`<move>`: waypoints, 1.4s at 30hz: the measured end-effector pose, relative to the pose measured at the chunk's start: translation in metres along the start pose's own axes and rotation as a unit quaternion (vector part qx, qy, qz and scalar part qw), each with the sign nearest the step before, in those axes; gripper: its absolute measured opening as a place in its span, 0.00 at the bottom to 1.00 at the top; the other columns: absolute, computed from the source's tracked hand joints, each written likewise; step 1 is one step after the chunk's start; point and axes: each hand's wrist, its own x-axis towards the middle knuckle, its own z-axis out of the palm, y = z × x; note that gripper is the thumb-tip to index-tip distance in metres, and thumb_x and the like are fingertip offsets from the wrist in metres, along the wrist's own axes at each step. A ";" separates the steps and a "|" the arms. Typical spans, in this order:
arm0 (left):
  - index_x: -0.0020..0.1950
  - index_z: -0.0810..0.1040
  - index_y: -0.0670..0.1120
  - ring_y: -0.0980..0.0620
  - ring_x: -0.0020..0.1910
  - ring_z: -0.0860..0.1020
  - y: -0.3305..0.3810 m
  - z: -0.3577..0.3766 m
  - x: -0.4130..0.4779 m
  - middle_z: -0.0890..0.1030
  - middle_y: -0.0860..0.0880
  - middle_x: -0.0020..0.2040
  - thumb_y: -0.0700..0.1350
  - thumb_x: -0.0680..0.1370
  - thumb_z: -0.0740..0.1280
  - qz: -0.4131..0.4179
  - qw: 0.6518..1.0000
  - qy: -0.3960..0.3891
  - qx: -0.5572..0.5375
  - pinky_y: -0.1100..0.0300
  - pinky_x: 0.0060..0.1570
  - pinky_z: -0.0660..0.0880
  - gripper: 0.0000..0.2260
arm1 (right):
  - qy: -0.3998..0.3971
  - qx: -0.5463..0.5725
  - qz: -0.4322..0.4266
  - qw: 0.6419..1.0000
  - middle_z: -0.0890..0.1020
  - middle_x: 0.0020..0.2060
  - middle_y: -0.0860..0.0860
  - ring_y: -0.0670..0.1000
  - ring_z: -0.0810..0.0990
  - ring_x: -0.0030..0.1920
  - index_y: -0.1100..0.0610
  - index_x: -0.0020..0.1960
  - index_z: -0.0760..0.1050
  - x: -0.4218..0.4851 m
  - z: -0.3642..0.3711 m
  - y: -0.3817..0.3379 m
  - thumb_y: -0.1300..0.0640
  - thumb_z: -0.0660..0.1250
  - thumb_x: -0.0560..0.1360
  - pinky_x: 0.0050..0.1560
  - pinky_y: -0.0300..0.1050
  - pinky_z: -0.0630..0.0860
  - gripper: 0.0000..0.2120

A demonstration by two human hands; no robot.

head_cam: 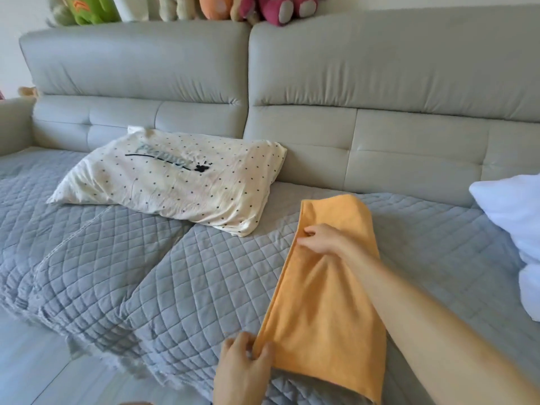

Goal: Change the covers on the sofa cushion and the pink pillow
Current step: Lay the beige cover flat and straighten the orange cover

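our left hand [244, 365] pinches the orange cover's [324, 302] near corner, lower centre. our right hand [317, 238] pinches its left edge, mid-frame.

Quilted seat cover [204, 276] lies bare at centre frame; dotted pillow [175, 178] blocks upper left (white bedding [514, 223] crowds right edge).

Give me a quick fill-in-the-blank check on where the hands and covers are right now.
1. Both hands hold the ____ cover, which lies on the quilted sofa throw.
2. The left hand pinches the cover's ____ corner.
3. The right hand grips the cover's ____ edge.
4. The cream pillow has a pattern of dark ____.

Missing words: orange; near; left; dots
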 end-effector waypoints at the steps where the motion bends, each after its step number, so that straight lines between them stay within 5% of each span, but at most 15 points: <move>1: 0.46 0.74 0.54 0.61 0.46 0.75 -0.001 -0.001 -0.001 0.77 0.53 0.49 0.50 0.73 0.71 0.001 1.000 -0.019 -0.009 0.63 0.42 0.69 0.07 | 0.007 -0.020 -0.005 1.000 0.73 0.70 0.50 0.53 0.73 0.67 0.53 0.72 0.72 -0.001 -0.002 0.001 0.41 0.61 0.78 0.66 0.47 0.70 0.26; 6: 0.49 0.68 0.56 0.54 0.44 0.77 -0.003 0.008 -0.003 0.77 0.50 0.44 0.49 0.69 0.75 -0.020 0.997 0.003 -0.074 0.57 0.42 0.74 0.18 | 0.053 -0.055 -0.024 0.997 0.83 0.52 0.49 0.51 0.80 0.48 0.51 0.56 0.81 0.000 -0.030 0.003 0.44 0.62 0.79 0.47 0.45 0.76 0.15; 11: 0.47 0.67 0.49 0.44 0.36 0.79 -0.009 0.026 -0.008 0.77 0.42 0.38 0.51 0.62 0.82 -0.160 0.960 0.039 -0.227 0.45 0.45 0.79 0.26 | 0.260 -0.144 -0.044 0.954 0.73 0.69 0.52 0.57 0.67 0.70 0.51 0.70 0.71 0.044 -0.053 0.015 0.44 0.57 0.80 0.67 0.55 0.67 0.21; 14: 0.47 0.70 0.47 0.43 0.34 0.81 -0.016 0.031 -0.003 0.81 0.40 0.37 0.58 0.58 0.78 -0.168 0.956 0.032 -0.237 0.44 0.45 0.80 0.27 | 0.142 -0.257 0.004 0.956 0.59 0.78 0.49 0.53 0.53 0.79 0.50 0.78 0.57 0.072 -0.056 0.022 0.46 0.46 0.83 0.73 0.64 0.53 0.25; 16: 0.45 0.74 0.46 0.45 0.33 0.81 -0.022 0.029 -0.001 0.82 0.43 0.36 0.57 0.58 0.79 -0.151 0.957 0.025 -0.245 0.42 0.45 0.80 0.25 | 0.045 -0.292 0.055 0.954 0.63 0.77 0.50 0.56 0.58 0.77 0.45 0.77 0.57 0.081 -0.048 0.030 0.45 0.43 0.80 0.74 0.65 0.53 0.26; 20: 0.44 0.76 0.46 0.42 0.37 0.82 -0.021 0.023 -0.003 0.83 0.42 0.39 0.58 0.59 0.80 -0.139 0.956 0.008 -0.257 0.44 0.46 0.81 0.24 | 0.085 -0.284 0.071 0.953 0.69 0.72 0.56 0.62 0.62 0.74 0.51 0.73 0.63 0.073 -0.028 0.029 0.51 0.52 0.78 0.73 0.66 0.53 0.24; 27: 0.50 0.77 0.42 0.47 0.40 0.84 -0.005 -0.013 -0.009 0.85 0.44 0.44 0.44 0.72 0.77 -0.107 0.949 -0.037 -0.293 0.52 0.44 0.83 0.12 | 0.219 -0.115 0.072 0.966 0.80 0.55 0.58 0.64 0.74 0.62 0.54 0.54 0.76 0.035 -0.044 0.013 0.49 0.55 0.71 0.68 0.61 0.65 0.17; 30: 0.51 0.77 0.43 0.50 0.39 0.82 0.014 -0.050 -0.002 0.85 0.46 0.43 0.45 0.73 0.76 -0.057 0.961 -0.043 -0.268 0.54 0.44 0.82 0.12 | 0.284 -0.049 0.026 0.957 0.76 0.41 0.53 0.64 0.76 0.55 0.56 0.43 0.73 0.011 -0.061 -0.005 0.48 0.56 0.76 0.58 0.57 0.70 0.13; 33: 0.52 0.78 0.46 0.51 0.43 0.83 0.034 -0.111 0.024 0.85 0.49 0.45 0.46 0.74 0.76 -0.003 0.969 0.004 -0.246 0.56 0.44 0.81 0.11 | 0.308 0.027 -0.026 0.951 0.76 0.38 0.53 0.62 0.76 0.49 0.57 0.41 0.71 -0.011 -0.078 -0.028 0.48 0.62 0.77 0.44 0.50 0.68 0.13; 37: 0.53 0.78 0.50 0.51 0.45 0.83 0.046 -0.219 0.077 0.85 0.51 0.45 0.44 0.73 0.76 0.055 0.967 0.135 -0.210 0.57 0.41 0.77 0.12 | 0.258 0.106 -0.077 0.957 0.76 0.41 0.54 0.58 0.73 0.46 0.54 0.41 0.73 -0.041 -0.066 -0.077 0.51 0.67 0.75 0.43 0.49 0.66 0.08; 42: 0.50 0.78 0.55 0.47 0.48 0.82 0.039 -0.347 0.172 0.83 0.48 0.50 0.45 0.69 0.75 0.036 0.944 0.307 -0.116 0.50 0.50 0.80 0.13 | 0.098 0.274 -0.105 0.951 0.79 0.38 0.53 0.53 0.78 0.39 0.56 0.47 0.75 -0.055 0.009 -0.143 0.55 0.70 0.74 0.40 0.50 0.75 0.07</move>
